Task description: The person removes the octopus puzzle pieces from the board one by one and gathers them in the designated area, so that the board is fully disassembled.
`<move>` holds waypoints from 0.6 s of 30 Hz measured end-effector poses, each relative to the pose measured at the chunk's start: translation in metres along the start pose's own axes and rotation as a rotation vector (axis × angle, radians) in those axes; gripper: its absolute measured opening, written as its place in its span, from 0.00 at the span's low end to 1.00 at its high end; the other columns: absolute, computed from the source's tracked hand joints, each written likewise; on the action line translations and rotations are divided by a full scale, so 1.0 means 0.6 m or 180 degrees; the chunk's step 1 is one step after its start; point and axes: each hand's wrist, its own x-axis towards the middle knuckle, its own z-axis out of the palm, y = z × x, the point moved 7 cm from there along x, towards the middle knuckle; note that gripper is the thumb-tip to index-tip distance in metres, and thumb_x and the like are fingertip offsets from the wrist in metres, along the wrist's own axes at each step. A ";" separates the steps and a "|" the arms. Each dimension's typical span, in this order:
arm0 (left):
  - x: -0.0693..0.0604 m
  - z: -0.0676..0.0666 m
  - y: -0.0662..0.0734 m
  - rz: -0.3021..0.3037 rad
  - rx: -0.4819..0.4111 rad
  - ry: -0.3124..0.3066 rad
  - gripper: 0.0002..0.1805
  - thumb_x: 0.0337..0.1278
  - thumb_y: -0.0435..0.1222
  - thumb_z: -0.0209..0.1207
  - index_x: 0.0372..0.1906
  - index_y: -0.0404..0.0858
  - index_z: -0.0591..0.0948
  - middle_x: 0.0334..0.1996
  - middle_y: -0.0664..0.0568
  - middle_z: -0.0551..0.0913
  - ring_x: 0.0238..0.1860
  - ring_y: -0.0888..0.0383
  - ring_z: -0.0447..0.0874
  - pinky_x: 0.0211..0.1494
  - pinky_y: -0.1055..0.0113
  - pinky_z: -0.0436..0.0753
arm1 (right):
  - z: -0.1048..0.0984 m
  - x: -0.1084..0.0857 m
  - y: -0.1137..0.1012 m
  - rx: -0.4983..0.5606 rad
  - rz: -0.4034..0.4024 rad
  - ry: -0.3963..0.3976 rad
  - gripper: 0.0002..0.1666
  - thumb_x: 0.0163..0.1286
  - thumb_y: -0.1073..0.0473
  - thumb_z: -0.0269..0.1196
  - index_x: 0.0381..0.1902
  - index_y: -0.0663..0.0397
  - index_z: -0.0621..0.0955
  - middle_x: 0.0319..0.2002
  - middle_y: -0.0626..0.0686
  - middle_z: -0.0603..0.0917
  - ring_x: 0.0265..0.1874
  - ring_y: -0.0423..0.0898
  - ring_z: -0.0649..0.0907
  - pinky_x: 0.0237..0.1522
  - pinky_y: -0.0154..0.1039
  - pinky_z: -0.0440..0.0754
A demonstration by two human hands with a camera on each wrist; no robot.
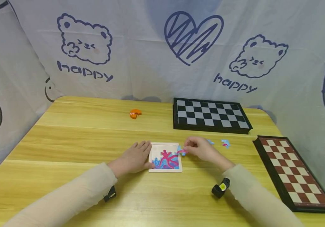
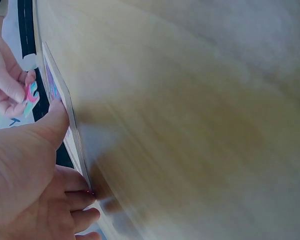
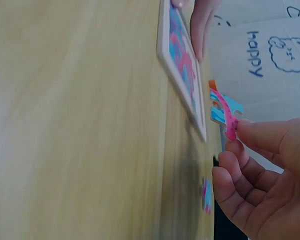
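A small square jigsaw tray (image 1: 158,147) with a pale border lies on the table, partly filled with pink, blue and purple pieces (image 1: 168,161). My left hand (image 1: 132,158) rests along its left side, fingers extended, the thumb (image 2: 56,120) on the border in the left wrist view. Between thumb and fingertips my right hand (image 1: 200,148) pinches a blue and pink puzzle piece (image 3: 229,112), raised above the tray's right edge. Beyond that hand lie two loose pieces: a blue and pink one (image 1: 225,143) and a blue one (image 1: 210,142), partly hidden by the hand.
A black-and-white checkered board (image 1: 212,115) stands at the back right. Along the right edge lies a brown-and-white checkered board (image 1: 294,171). An orange ring-shaped piece (image 1: 135,113) sits at the back. A printed cloth (image 1: 142,47) hangs behind the wooden table (image 1: 74,135).
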 end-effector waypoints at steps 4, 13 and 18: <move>0.000 -0.001 -0.001 0.0004 -0.0004 0.0010 0.42 0.63 0.55 0.47 0.67 0.25 0.57 0.68 0.36 0.54 0.68 0.42 0.50 0.67 0.51 0.52 | -0.011 -0.009 0.018 -0.0061 0.0035 0.0003 0.03 0.64 0.62 0.61 0.30 0.55 0.79 0.22 0.49 0.73 0.22 0.45 0.71 0.23 0.34 0.70; -0.003 -0.003 0.002 0.0013 0.0024 0.0002 0.42 0.63 0.55 0.47 0.67 0.24 0.57 0.68 0.36 0.54 0.68 0.42 0.50 0.67 0.50 0.52 | -0.021 -0.020 0.048 -0.0186 0.0114 -0.0100 0.04 0.64 0.64 0.60 0.28 0.56 0.79 0.20 0.48 0.73 0.20 0.44 0.71 0.22 0.34 0.70; -0.001 -0.003 0.001 -0.0013 0.0015 -0.0005 0.42 0.63 0.55 0.47 0.67 0.25 0.57 0.68 0.36 0.54 0.68 0.42 0.50 0.67 0.50 0.52 | -0.023 -0.024 0.060 -0.0219 0.0170 -0.0184 0.03 0.64 0.65 0.61 0.30 0.58 0.80 0.22 0.48 0.74 0.21 0.43 0.71 0.23 0.34 0.71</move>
